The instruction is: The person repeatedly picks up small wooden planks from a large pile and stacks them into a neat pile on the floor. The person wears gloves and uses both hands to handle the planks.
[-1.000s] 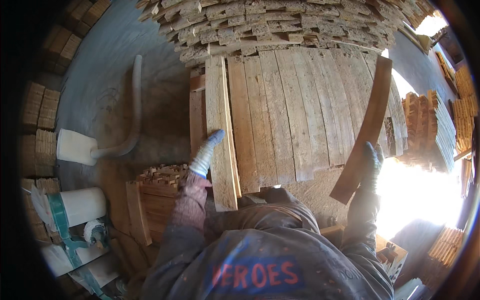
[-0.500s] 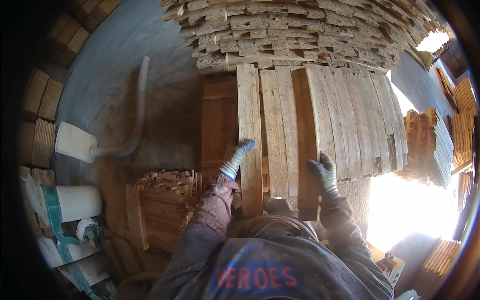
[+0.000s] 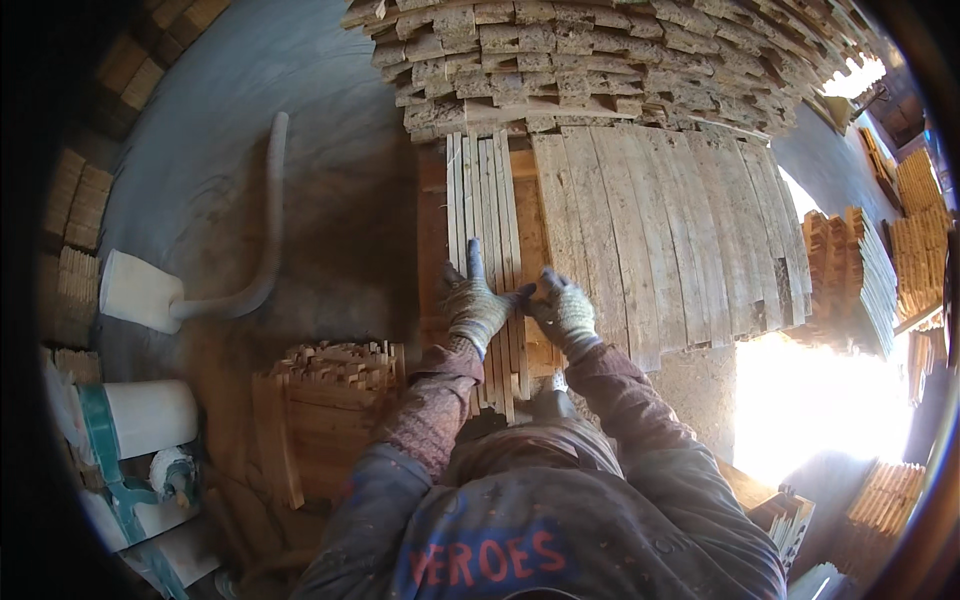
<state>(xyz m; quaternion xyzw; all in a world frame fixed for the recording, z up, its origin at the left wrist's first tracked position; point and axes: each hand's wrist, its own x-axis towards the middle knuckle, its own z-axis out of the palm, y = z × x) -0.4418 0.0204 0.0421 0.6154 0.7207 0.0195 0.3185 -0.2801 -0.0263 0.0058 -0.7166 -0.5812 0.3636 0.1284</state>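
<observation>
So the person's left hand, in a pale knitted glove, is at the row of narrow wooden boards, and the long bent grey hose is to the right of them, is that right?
Not quite: the long bent grey hose is to the left of the narrow wooden boards, as the head view shows. The gloved left hand is at them.

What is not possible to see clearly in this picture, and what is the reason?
Head view:
- Middle of the boards on edge: hidden by the left hand.
- Whether the left or right hand grips them: gloved fingers cover the contact.
- Top of the plank pile: cut off by the upper edge.
- Details inside the bright patch: washed out by glare.
- Outer side of the far-left stacks: lost in the dark lens rim.
</observation>
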